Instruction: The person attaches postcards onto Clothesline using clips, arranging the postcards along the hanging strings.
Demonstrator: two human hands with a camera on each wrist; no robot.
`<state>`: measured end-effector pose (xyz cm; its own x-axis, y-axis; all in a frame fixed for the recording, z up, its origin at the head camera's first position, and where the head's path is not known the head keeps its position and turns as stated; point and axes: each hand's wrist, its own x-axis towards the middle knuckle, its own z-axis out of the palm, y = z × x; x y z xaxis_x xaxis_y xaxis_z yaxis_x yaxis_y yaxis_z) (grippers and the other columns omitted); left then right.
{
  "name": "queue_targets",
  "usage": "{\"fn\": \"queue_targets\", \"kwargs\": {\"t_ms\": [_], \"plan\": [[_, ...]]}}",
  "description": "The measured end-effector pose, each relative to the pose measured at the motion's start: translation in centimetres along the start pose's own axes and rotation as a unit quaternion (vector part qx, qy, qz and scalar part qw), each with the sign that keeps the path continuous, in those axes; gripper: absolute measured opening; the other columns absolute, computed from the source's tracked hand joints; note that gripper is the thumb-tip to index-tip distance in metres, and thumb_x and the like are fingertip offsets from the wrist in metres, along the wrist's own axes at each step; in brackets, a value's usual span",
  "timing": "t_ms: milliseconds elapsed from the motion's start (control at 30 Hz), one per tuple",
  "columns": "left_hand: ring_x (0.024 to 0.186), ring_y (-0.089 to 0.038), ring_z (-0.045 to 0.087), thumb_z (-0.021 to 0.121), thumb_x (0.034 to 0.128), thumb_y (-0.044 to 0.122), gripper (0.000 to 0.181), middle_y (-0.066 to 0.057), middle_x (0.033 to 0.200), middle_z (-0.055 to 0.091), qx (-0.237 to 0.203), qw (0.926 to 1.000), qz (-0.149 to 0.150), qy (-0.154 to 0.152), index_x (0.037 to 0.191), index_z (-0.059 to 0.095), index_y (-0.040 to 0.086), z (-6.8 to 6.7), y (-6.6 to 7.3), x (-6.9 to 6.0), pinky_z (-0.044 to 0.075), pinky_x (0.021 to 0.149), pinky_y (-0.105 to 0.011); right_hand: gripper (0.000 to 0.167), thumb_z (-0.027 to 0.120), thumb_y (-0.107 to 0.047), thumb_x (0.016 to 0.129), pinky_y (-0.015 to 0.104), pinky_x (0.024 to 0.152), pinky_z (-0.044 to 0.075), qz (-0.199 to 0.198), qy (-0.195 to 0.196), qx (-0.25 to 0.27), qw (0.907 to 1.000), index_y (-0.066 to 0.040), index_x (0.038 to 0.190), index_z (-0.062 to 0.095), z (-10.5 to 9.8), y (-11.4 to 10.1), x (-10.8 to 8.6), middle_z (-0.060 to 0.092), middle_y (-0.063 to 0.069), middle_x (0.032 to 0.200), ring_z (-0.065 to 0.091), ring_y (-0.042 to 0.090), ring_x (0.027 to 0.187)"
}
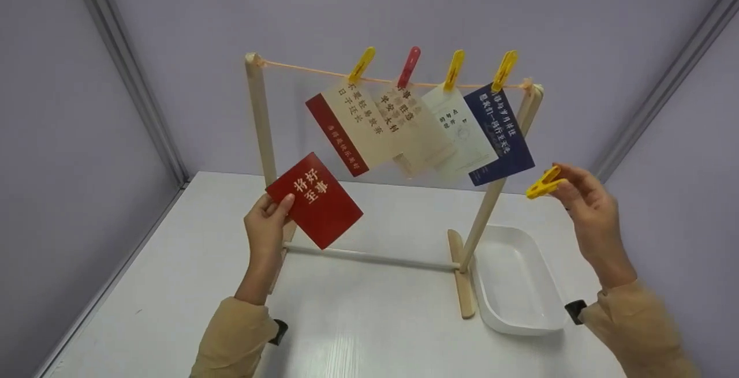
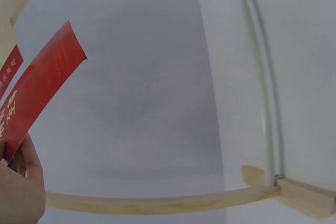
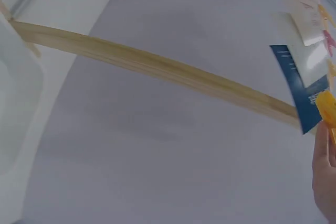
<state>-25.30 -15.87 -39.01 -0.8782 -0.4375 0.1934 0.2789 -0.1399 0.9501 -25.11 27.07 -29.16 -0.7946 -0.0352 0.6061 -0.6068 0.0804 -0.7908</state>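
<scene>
My left hand [image 1: 267, 222] pinches a red card [image 1: 323, 216] with white characters by its left corner, in front of the rack's left post. To the right of the rack, my right hand [image 1: 594, 210] pinches a yellow clothespin [image 1: 544, 183] between thumb and fingers. Along the orange string [image 1: 306, 68] hang several cards under yellow and red clothespins: a cream card with a red band [image 1: 340, 135], a beige card [image 1: 413, 118], a pale card [image 1: 462, 135] and a dark blue card [image 1: 502, 135]. In the left wrist view the red card [image 2: 44, 82] bends slightly.
The wooden rack has a left post [image 1: 261, 118], a right post [image 1: 491, 205] and a low crossbar [image 1: 375, 259]. A white tray [image 1: 491, 309] stands on the white table [image 1: 173, 285] beside the rack's right foot. Grey walls enclose the table.
</scene>
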Motion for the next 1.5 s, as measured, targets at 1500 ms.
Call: {"fn": "queue_targets", "kwargs": {"t_ms": [1500], "plan": [[0.099,-0.025,0.059,0.052,0.092,0.005,0.028,-0.021,0.112,0.058,-0.077,0.9898,0.117,0.027,0.116,0.046,-0.007,3.5,8.9,8.6,0.047,0.085,-0.03,0.025,0.057,-0.017,0.091,0.013,0.079,0.041,-0.037,-0.139,-0.327,0.9339,-0.003,0.111,0.059,29.1,-8.5,19.0,0.063,0.004,0.104,0.056,0.01,0.093]]}}
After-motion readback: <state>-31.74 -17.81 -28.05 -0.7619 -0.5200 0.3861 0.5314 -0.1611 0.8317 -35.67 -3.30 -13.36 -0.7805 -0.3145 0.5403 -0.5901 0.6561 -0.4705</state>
